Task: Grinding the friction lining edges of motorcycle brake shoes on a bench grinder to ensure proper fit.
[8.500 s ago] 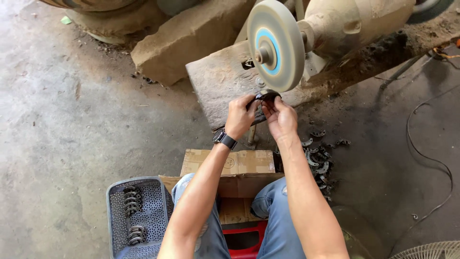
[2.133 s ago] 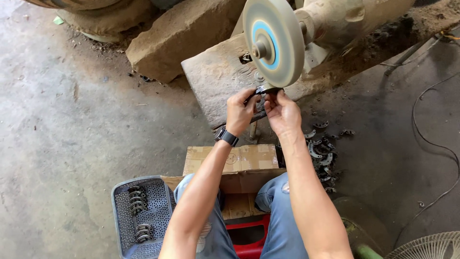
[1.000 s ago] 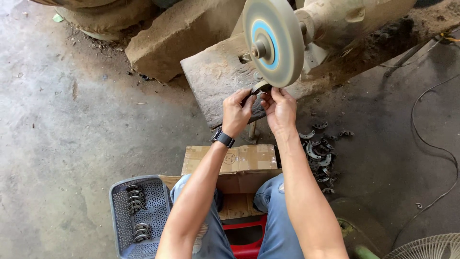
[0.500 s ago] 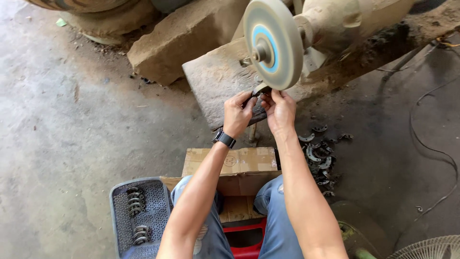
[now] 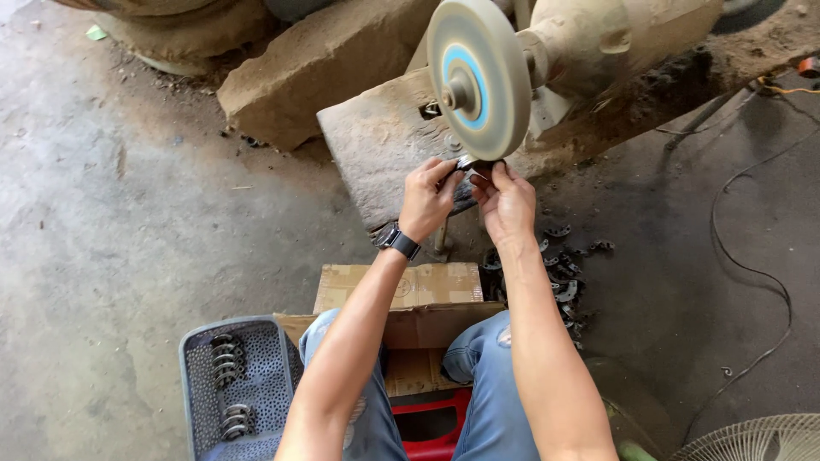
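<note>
While both hands work at the wheel, a cardboard box (image 5: 401, 299) sits between the person's knees and the machine, a grey perforated plastic basket (image 5: 235, 388) with stacked metal rings stands at the left knee, and a loose heap of dark metal parts (image 5: 559, 265) lies on the floor just right of the box. A red stool (image 5: 427, 423) shows between the legs, a wire fan guard (image 5: 756, 440) pokes in at the lower right corner, and a thin cable (image 5: 764, 277) loops across the floor on the right. Rough stone blocks (image 5: 329, 60) lie behind the grinder, whose buffing wheel (image 5: 478, 77) hangs over a worn slab. The floor is stained, dusty concrete. Both forearms reach forward, nearly parallel. The left hand (image 5: 427, 201), a watch on its wrist, and the right hand (image 5: 506, 201) pinch a small dark metal piece (image 5: 469, 164) between closed fingers, pressed up against the wheel's lower rim.
</note>
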